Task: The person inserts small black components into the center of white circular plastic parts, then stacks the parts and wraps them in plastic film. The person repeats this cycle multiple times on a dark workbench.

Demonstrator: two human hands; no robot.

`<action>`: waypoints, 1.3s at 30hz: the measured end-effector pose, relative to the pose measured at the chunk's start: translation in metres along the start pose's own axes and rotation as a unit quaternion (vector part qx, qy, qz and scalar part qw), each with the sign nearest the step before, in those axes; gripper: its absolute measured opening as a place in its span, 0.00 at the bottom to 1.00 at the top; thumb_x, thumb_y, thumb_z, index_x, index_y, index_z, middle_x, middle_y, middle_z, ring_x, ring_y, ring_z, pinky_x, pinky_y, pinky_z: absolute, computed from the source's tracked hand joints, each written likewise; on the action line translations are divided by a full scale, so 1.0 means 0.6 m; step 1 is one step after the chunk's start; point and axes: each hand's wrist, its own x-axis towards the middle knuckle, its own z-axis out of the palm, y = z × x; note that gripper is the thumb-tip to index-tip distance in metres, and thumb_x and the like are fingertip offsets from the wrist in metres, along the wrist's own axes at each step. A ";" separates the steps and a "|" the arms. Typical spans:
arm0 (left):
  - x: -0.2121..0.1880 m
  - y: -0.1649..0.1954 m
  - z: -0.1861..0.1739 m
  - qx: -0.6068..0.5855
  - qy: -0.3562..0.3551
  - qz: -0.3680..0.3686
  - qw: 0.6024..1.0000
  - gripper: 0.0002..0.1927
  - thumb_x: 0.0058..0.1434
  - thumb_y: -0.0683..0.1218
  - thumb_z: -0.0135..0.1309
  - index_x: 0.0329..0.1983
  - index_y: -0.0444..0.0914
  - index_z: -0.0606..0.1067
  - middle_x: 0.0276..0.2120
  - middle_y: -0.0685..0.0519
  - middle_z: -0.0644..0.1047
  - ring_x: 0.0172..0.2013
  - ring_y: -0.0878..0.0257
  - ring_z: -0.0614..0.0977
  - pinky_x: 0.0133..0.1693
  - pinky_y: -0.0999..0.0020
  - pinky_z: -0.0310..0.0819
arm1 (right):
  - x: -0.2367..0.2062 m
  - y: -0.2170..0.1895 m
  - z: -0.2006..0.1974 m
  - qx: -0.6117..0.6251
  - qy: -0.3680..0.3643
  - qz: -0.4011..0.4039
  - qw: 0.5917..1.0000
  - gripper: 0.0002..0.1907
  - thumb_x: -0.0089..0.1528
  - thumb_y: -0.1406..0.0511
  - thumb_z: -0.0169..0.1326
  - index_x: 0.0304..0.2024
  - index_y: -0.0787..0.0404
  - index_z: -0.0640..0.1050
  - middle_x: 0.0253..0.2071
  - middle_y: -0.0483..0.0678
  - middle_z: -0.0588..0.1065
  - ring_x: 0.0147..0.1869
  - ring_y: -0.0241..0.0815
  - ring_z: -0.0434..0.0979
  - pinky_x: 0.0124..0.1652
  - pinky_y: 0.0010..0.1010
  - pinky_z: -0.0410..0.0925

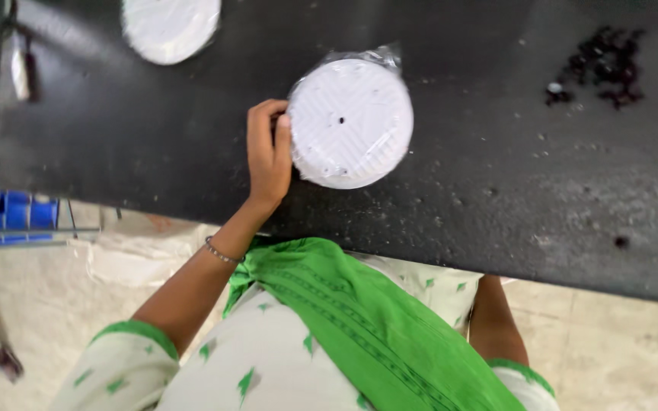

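Left hand: I see my left hand (pixel 269 152) curled, fingertips pinching the left edge of the wrapped disc.
Right hand: my right forearm drops below the near edge of the surface; I cannot tell what the hand is doing.
Wrapped disc: the round white disc (pixel 350 122) lies flat in clear film on the dark surface (pixel 154 137), film bunched at its far edge.
Second disc: another white disc (pixel 170 27) sits well apart, up and left of the wrapped disc.
Dark bits: a scatter of small dark pieces (pixel 603 65) lies far right of the wrapped disc.
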 end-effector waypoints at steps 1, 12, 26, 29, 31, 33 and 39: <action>0.000 0.001 0.003 -0.014 0.002 -0.006 1.000 0.11 0.77 0.44 0.44 0.55 0.32 0.71 0.53 0.44 0.72 0.51 0.54 0.76 0.56 0.62 0.71 | -0.001 -0.003 0.001 0.000 -0.001 0.000 1.000 0.19 0.66 0.63 0.49 0.59 0.59 0.74 0.61 0.53 0.73 0.62 0.50 0.73 0.56 0.36 0.67; 0.005 -0.007 0.003 -0.017 0.005 0.005 1.000 0.12 0.78 0.46 0.44 0.54 0.32 0.71 0.52 0.44 0.73 0.49 0.55 0.78 0.53 0.62 0.73 | 0.006 -0.016 -0.016 0.023 0.031 0.026 0.999 0.18 0.66 0.67 0.48 0.58 0.61 0.73 0.59 0.53 0.73 0.57 0.48 0.74 0.50 0.32 0.69; 0.008 -0.005 0.000 -0.005 0.012 0.008 1.000 0.13 0.78 0.47 0.45 0.54 0.33 0.72 0.51 0.46 0.74 0.49 0.56 0.78 0.53 0.61 0.72 | -0.002 -0.068 -0.041 0.066 0.052 0.050 0.995 0.16 0.66 0.72 0.47 0.57 0.63 0.72 0.57 0.53 0.73 0.52 0.44 0.76 0.43 0.28 0.72; 0.004 -0.010 -0.003 -0.030 0.011 -0.005 0.999 0.13 0.78 0.47 0.45 0.55 0.33 0.71 0.52 0.46 0.74 0.49 0.57 0.78 0.54 0.62 0.73 | -0.024 -0.064 -0.042 0.079 0.064 0.065 0.993 0.16 0.66 0.73 0.46 0.57 0.63 0.72 0.56 0.53 0.73 0.51 0.43 0.76 0.41 0.28 0.73; 0.003 -0.013 -0.007 -0.056 0.018 -0.012 0.998 0.13 0.78 0.47 0.44 0.57 0.33 0.71 0.53 0.46 0.73 0.50 0.58 0.78 0.54 0.64 0.73 | -0.042 -0.058 -0.049 0.098 0.083 0.077 0.989 0.16 0.66 0.74 0.46 0.57 0.64 0.71 0.56 0.53 0.73 0.50 0.43 0.76 0.40 0.27 0.74; 0.000 -0.016 -0.011 -0.097 0.035 -0.037 0.994 0.14 0.78 0.47 0.44 0.57 0.33 0.71 0.53 0.48 0.73 0.51 0.60 0.78 0.55 0.65 0.72 | -0.060 -0.047 -0.060 0.126 0.105 0.086 0.983 0.16 0.66 0.75 0.46 0.57 0.64 0.71 0.55 0.53 0.73 0.49 0.43 0.77 0.39 0.26 0.74; 0.006 -0.041 -0.022 -0.242 0.085 -0.133 0.957 0.15 0.79 0.49 0.42 0.58 0.35 0.71 0.55 0.50 0.75 0.53 0.62 0.77 0.56 0.66 0.71 | -0.131 0.027 -0.125 0.333 0.264 0.104 0.899 0.16 0.66 0.77 0.45 0.56 0.65 0.71 0.54 0.53 0.73 0.47 0.41 0.77 0.36 0.25 0.75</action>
